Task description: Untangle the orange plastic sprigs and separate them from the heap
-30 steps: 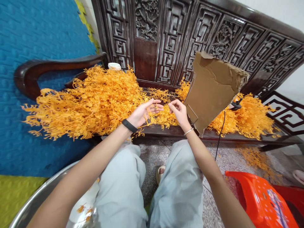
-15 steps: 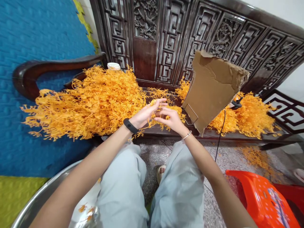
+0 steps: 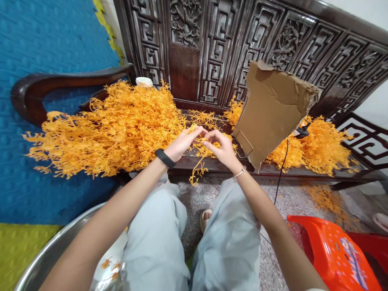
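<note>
My left hand (image 3: 183,144), with a black band on its wrist, and my right hand (image 3: 223,151), with a thin bangle, meet over the dark wooden bench. Their fingertips come together around a thin, branching orange plastic sprig (image 3: 198,171), whose end dangles below them past the bench's front edge. The fingers of both hands are curled in on it, partly hiding its upper part. A large heap of similar orange sprigs (image 3: 130,125) lies to the left of my left hand. Smaller loose orange pieces (image 3: 204,118) are scattered on the bench behind my hands.
A cardboard piece (image 3: 273,109) stands upright at right, a wire loop at its base. Behind it lie more orange sprigs (image 3: 324,145) and a black cable (image 3: 281,173). A metal basin (image 3: 39,258) is at lower left, a red plastic stool (image 3: 336,250) at lower right.
My hands have drawn closer together, the right-hand fingers curling in more. The orange sprig's loose end has swung from under my left wrist to hang between the hands.
</note>
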Demonstrator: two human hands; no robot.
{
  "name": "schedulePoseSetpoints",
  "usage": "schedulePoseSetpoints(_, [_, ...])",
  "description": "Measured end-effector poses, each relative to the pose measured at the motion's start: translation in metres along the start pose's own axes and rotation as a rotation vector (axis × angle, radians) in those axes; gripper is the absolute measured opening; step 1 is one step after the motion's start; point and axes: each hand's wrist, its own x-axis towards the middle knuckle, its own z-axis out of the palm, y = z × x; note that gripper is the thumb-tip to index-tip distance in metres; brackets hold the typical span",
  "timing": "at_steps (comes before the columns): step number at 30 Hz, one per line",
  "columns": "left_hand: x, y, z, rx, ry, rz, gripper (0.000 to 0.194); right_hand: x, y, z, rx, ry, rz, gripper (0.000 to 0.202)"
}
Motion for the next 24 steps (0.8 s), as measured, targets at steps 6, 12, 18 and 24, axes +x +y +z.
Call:
schedulePoseSetpoints(6, [0.001, -0.004, -0.001, 0.025, 0.001, -0.054, 0.031, -0.001, 0.001, -0.005, -0.109, 0.052, -0.024, 0.009])
schedulePoseSetpoints(12, [-0.003, 0.002, -0.002, 0.092, -0.068, -0.12, 0.032, -0.002, 0.001, -0.006, 0.038, 0.022, 0.015, 0.012])
schedulePoseSetpoints(18, [-0.005, 0.002, -0.004, 0.153, -0.149, -0.101, 0.035, 0.001, 0.0, -0.011, 0.361, -0.142, 0.186, 0.021])
schedulePoseSetpoints(24, [-0.012, 0.018, 0.0, 0.265, -0.181, -0.019, 0.037, 0.0, 0.005, -0.021, 0.496, -0.301, 0.197, 0.019])
